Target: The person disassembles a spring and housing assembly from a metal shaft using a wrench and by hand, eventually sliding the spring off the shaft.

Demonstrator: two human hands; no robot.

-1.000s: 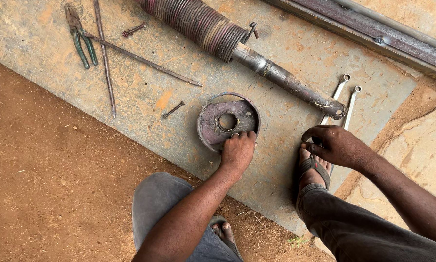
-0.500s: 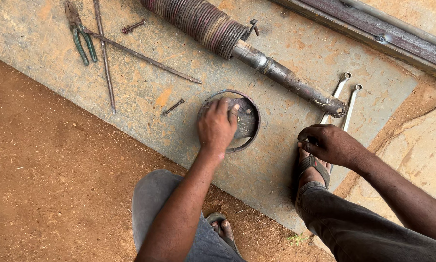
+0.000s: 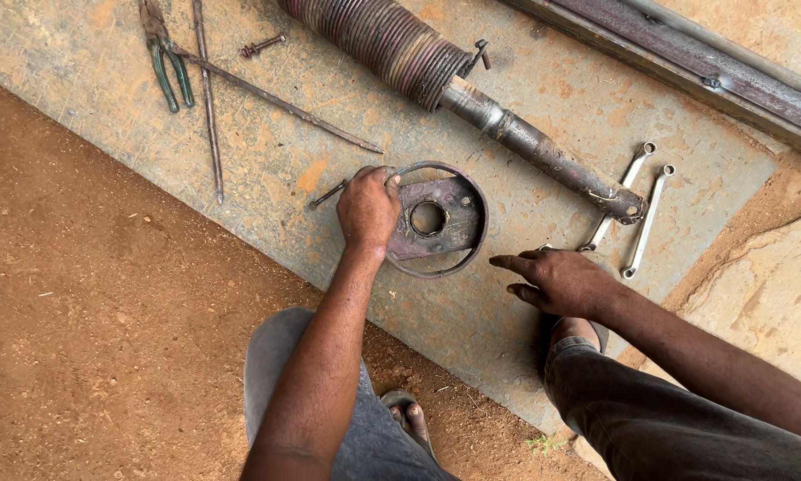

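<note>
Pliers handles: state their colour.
Green, on the pliers at top left of the head view.

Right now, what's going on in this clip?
A person crouches over a concrete slab beside bare dirt. The left hand grips the rim of a round rusty metal disc with a centre hole. The right hand is spread just above the slab, holding nothing. A rusty strut with a coil spring lies beyond the disc, two spanners by its end, and green-handled pliers and thin rods lie farther left.
</note>
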